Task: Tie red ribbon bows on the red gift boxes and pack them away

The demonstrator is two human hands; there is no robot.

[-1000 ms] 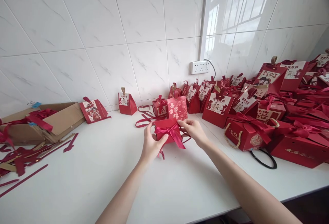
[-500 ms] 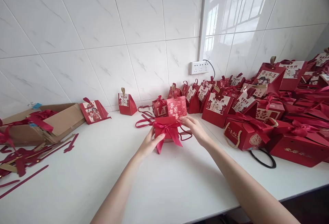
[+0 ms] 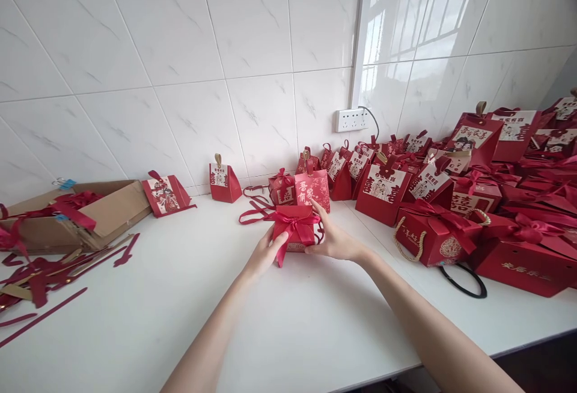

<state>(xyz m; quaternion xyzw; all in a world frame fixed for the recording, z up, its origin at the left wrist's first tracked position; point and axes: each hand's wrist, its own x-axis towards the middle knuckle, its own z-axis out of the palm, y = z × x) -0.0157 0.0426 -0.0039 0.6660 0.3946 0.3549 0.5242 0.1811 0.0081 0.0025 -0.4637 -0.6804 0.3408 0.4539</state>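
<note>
A small, squarish red paper box (image 3: 293, 238) with a flap top sits on the white smooth tabletop (image 3: 270, 333), at the clock's centre. A glossy red satin ribbon bow (image 3: 294, 223) is tied across its front, loops spreading toward 9 and 3 o'clock, tails draping down; a strip of paler print shows along its lower front.

At 8 o'clock the left hand (image 3: 262, 255) is partly closed on the box, thumb laid on its front, fingers mostly hidden. At 3 o'clock the right hand (image 3: 332, 238) curves widely round the side, thumb near the lower corner; whether it grips, I cannot tell.

A taller patterned red card box (image 3: 312, 187) stands just behind, toward 1 o'clock; a brown cardboard carton (image 3: 119, 207) lies well apart at 9.
</note>
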